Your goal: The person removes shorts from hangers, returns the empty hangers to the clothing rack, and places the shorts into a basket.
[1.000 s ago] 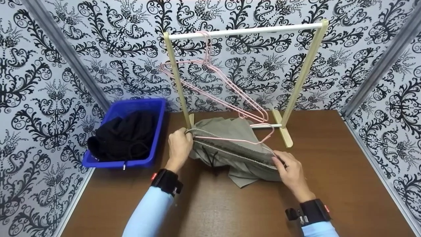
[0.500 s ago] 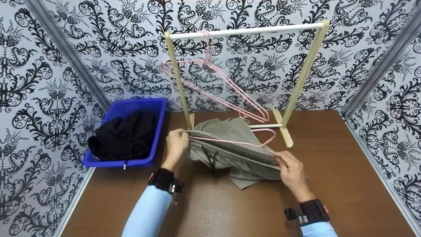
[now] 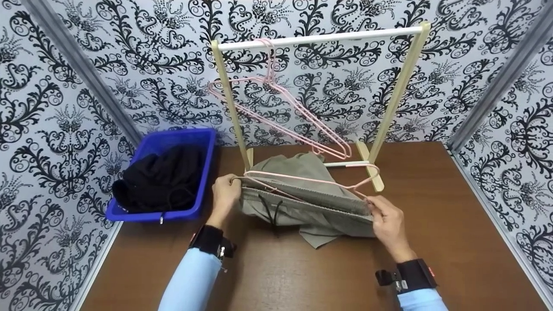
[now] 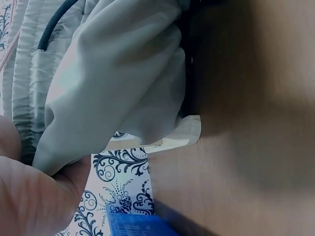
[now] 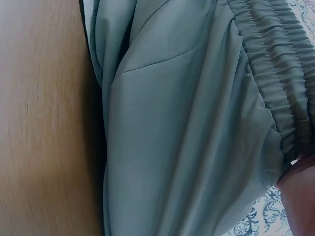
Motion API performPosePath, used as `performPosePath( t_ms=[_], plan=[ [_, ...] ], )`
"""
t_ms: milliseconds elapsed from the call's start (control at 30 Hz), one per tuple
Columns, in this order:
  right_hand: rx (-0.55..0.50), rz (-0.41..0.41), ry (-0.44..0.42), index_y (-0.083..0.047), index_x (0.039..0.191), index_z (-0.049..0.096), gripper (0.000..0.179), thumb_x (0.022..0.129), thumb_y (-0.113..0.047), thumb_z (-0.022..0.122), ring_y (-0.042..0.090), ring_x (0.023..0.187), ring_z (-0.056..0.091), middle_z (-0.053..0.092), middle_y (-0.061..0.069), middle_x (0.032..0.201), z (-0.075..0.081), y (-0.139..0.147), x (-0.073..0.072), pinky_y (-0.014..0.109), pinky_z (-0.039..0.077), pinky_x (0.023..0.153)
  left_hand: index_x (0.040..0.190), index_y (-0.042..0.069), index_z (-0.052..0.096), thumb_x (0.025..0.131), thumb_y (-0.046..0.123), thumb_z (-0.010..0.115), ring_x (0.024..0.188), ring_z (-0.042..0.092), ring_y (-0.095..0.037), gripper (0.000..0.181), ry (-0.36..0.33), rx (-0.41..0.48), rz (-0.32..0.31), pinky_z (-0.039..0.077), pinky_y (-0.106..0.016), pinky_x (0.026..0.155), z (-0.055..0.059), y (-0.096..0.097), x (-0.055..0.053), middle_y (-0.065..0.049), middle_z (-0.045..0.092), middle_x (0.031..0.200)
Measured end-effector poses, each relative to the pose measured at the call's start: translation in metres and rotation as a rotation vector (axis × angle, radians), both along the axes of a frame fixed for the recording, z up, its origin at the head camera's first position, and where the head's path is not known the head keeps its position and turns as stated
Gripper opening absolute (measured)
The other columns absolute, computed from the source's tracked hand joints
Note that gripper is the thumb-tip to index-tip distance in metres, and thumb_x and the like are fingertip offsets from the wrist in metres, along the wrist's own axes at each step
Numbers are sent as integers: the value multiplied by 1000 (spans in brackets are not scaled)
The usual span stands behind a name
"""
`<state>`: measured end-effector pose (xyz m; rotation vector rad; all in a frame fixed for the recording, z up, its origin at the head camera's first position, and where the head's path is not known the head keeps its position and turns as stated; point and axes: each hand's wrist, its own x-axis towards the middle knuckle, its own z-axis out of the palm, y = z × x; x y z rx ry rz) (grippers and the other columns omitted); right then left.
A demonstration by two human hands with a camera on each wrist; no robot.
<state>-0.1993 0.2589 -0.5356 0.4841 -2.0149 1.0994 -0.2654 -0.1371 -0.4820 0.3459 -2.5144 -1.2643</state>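
Observation:
Grey-green drawstring shorts or trousers (image 3: 285, 218) lie on the table, waistband towards me; how long the legs are is hidden in folds. My left hand (image 3: 225, 194) pinches the left end of the waistband, fabric between thumb and fingers in the left wrist view too. At the opposite end, my right hand (image 3: 389, 222) grips the waistband. A pink hanger (image 3: 302, 178) sits partly inside the waist opening, its hook pointing right and its lower part hidden by cloth. Whether the right fingers also hold the hanger cannot be told. Dark drawstrings (image 3: 277, 211) dangle at the front.
Behind the garment stands a small clothes rack (image 3: 399, 97) with a white rail and wooden posts. Pink hangers (image 3: 309, 113) hang from its rail. Left of it, a blue basket (image 3: 210, 164) holds black clothing (image 3: 160, 179). Patterned walls enclose the brown table (image 3: 453, 224).
My hands have drawn apart, left hand leftward and right hand slightly rightward, stretching the waistband. The hanger has turned and its hook has shifted right.

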Motion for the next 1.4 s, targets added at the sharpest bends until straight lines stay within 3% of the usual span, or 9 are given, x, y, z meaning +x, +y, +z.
performPosePath(
  t_ms=[333, 700, 1000, 1233, 1400],
  plan=[
    [9, 29, -44, 3, 98, 75, 26, 84, 22, 65, 3, 69, 55, 69, 7, 81, -2, -3, -1, 13, 42, 63, 74, 6, 71, 90, 8, 54, 70, 55, -24, 23, -13, -22, -25, 46, -37, 66, 4, 2, 2, -1, 59, 68],
    [12, 20, -25, 3, 97, 76, 27, 82, 23, 67, 8, 64, 53, 66, 6, 76, -4, -5, 0, 17, 41, 59, 64, 12, 59, 88, 9, 56, 65, 51, -21, 25, -13, -30, -63, 38, -31, 60, -2, 5, 3, 3, 50, 62],
    [-6, 38, -27, 6, 96, 75, 26, 81, 26, 66, 9, 64, 55, 67, 10, 77, -5, -2, -3, 12, 42, 61, 76, 7, 70, 91, 13, 60, 74, 60, -25, 19, -57, -34, -90, 45, -35, 65, -8, 8, 6, -5, 66, 75],
    [-44, 33, -62, 7, 95, 75, 24, 81, 25, 67, 5, 66, 54, 66, 13, 75, -8, -2, -4, 11, 40, 62, 78, 6, 70, 90, 12, 60, 74, 59, -26, 17, -65, -41, -103, 44, -34, 64, -12, 9, 10, -4, 62, 72],
    [-38, 8, -89, 10, 92, 73, 21, 80, 26, 66, 8, 65, 56, 68, 17, 77, 2, -9, 2, 7, 40, 64, 79, 5, 70, 89, 12, 60, 73, 58, -25, 16, -66, -59, -111, 43, -34, 63, -17, 10, 11, -6, 64, 74]
  ],
)
